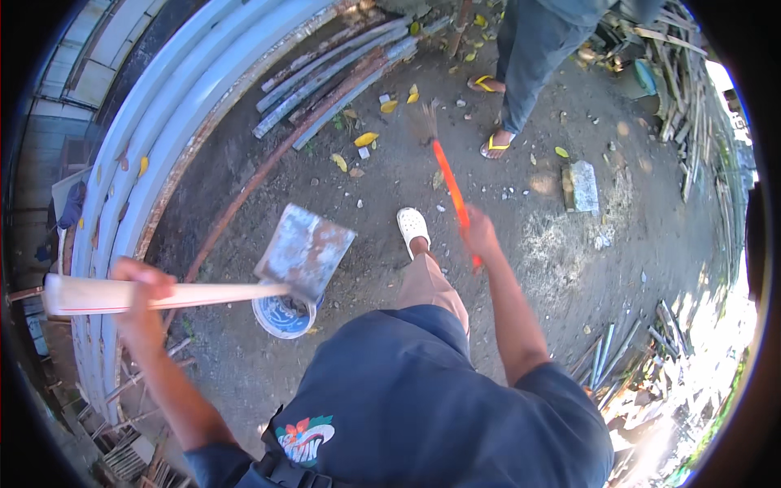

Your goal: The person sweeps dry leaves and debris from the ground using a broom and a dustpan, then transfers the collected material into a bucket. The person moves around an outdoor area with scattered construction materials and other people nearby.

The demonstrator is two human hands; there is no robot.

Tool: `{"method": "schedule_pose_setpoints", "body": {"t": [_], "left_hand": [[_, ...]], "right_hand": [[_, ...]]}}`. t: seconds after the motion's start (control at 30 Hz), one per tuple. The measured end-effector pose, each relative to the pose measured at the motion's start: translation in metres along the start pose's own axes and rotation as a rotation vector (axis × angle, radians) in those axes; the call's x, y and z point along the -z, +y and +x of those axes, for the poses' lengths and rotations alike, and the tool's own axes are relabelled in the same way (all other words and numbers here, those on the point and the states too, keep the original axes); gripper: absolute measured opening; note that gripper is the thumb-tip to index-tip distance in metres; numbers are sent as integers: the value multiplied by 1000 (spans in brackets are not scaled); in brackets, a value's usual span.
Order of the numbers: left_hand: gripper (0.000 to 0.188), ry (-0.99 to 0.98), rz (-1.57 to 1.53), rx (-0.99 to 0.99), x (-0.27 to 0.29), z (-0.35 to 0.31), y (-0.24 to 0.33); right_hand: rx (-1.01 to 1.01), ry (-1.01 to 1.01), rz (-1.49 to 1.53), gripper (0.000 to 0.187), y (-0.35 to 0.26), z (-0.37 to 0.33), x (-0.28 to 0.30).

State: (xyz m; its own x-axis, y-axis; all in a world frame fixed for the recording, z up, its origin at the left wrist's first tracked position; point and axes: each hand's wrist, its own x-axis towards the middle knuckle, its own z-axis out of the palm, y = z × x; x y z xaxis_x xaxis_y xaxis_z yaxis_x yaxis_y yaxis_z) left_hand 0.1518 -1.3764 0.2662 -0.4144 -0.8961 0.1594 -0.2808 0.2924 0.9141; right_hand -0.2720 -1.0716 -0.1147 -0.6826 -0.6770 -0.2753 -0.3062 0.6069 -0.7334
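My left hand [145, 286] is wrapped round the pale handle of a long-handled dustpan [307, 250]. Its flat, square metal pan is stained and rusty, and it hangs over a white and blue bucket [282, 319], covering part of it. In my right hand [480, 236] is a broom [451, 183] with an orange handle, held out ahead of me. The broom's thin bristles look blurred and point away, close to the dirt ground.
Another person in dark trousers and yellow-strapped flip-flops [496, 146] stands ahead. A concrete block [582, 187] lies to the right. Corrugated sheets [122, 195] line the left, with poles [333, 81] beyond. Wood piles [679, 89] edge the right. Yellow leaves [366, 139] and small stones dot the dirt.
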Motion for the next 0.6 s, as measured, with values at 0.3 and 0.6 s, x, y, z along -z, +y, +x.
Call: {"method": "schedule_pose_setpoints", "body": {"t": [0.3, 0.6], "left_hand": [[19, -55, -24, 385, -158, -13, -192], [20, -5, 136, 602, -235, -19, -234]], "right_hand": [[-72, -338, -268, 24, -10, 400, 22], [-279, -731, -192, 52, -99, 273, 85]]}}
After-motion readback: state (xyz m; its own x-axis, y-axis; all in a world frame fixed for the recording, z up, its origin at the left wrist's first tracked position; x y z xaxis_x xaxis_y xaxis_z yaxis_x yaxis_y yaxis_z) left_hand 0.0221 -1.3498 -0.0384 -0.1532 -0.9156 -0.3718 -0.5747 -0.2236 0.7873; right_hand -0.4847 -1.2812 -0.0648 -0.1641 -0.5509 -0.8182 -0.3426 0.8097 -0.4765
